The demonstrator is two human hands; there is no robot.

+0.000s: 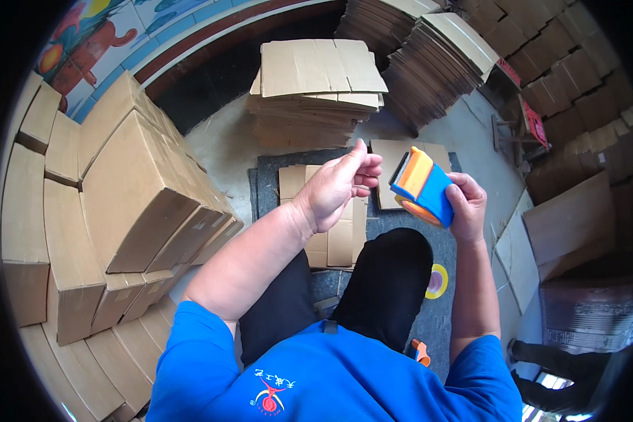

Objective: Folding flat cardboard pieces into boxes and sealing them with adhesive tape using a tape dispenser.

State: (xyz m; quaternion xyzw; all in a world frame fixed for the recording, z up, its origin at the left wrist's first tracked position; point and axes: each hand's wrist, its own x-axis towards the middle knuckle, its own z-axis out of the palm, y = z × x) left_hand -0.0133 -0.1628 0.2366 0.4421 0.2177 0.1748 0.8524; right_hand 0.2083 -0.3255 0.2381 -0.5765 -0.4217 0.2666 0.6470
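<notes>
In my right hand (467, 204) is a blue and orange tape dispenser (429, 184), gripped at its blue end with the thumb on the near side. Its toothed cutting edge points up and left, and an orange ring shows underneath. To its left, my left hand (334, 186) hangs in the air with loosely bent fingers, slightly apart, and I see nothing in them. Below that hand lies a flat cardboard piece (341, 235) on a dark grey mat (429, 320), partly covered by my arm and knees. Another flat cardboard piece (387, 197) lies behind the dispenser.
A roll of yellowish tape (437, 281) lies beside my right knee, and an orange object (420, 353) sits nearer my body. Stacked flat cardboard (316, 67) stands ahead, with a taller stack (443, 63) to its right. Closed cartons (130, 190) are piled at the left.
</notes>
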